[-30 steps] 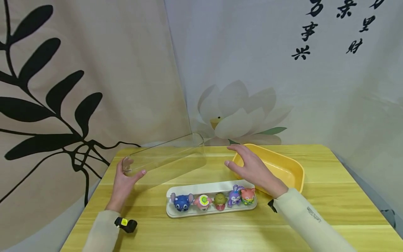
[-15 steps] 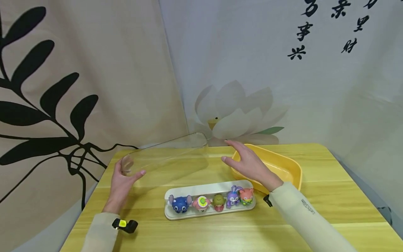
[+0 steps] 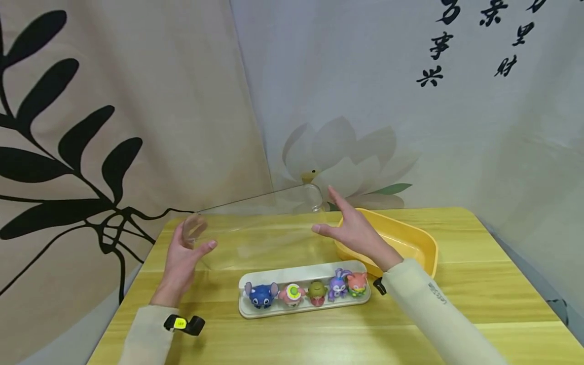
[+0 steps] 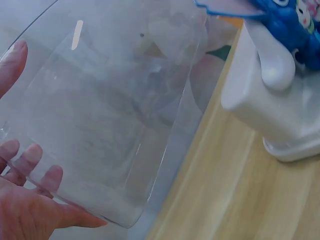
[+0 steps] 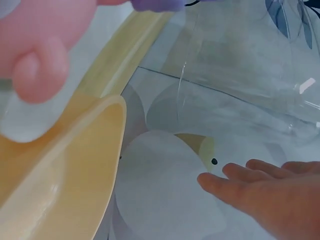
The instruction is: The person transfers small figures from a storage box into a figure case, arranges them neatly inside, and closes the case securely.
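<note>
My left hand (image 3: 180,263) grips a long clear plastic cover (image 3: 260,228) by its left end, thumb on one side and fingers on the other, above the table. The left wrist view shows these fingers (image 4: 52,177) through the plastic. Close to the cover's right end, my right hand (image 3: 360,235) has its fingers stretched out and holds nothing; the right wrist view shows a gap between hand and cover. In front lies a white tray (image 3: 274,276) with a row of toy figures, among them a blue big-eared one (image 3: 262,295) and a purple long-eared one (image 3: 338,286).
A yellow plastic bin (image 3: 426,248) stands behind and right of the tray, partly under my right forearm. The wood-grain table (image 3: 292,339) ends at the back against hanging cloth (image 3: 191,111) printed with leaves, a lotus and characters.
The clear cover has risen and shifted right with my left hand. My right hand has moved left, closer to the cover's right end. The head view has turned slightly.
</note>
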Tool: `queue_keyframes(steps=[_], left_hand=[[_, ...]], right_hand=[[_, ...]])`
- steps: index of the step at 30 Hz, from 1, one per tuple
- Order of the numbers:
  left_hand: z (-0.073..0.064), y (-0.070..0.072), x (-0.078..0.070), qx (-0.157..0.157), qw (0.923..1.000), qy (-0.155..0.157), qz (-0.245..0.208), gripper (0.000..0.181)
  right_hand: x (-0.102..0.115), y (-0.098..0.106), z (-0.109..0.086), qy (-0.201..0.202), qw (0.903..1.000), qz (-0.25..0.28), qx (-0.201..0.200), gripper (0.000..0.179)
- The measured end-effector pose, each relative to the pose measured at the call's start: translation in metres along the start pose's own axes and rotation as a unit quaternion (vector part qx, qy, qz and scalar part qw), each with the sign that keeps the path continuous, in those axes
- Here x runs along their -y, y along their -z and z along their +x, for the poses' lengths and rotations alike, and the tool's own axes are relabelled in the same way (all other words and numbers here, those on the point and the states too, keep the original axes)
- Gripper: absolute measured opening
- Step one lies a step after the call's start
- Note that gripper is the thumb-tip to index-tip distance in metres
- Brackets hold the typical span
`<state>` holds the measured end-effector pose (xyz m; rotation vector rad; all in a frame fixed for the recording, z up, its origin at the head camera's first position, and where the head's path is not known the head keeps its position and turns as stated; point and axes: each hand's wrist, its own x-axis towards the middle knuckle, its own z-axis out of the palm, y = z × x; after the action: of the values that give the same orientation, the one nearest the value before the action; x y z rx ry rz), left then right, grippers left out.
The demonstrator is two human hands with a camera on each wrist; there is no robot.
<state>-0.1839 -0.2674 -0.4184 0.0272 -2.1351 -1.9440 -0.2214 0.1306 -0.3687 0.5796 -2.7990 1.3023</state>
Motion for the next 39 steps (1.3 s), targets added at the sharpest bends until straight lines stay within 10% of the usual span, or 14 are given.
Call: queue_keyframes(steps=[39], left_hand=[[-0.044, -0.037, -0.061, 0.068, 0.9926, -0.007, 0.100, 0.076]], right_hand=[[-0.012, 0.025, -0.040, 0.019, 0.9958, 0.081, -0.038, 0.088]])
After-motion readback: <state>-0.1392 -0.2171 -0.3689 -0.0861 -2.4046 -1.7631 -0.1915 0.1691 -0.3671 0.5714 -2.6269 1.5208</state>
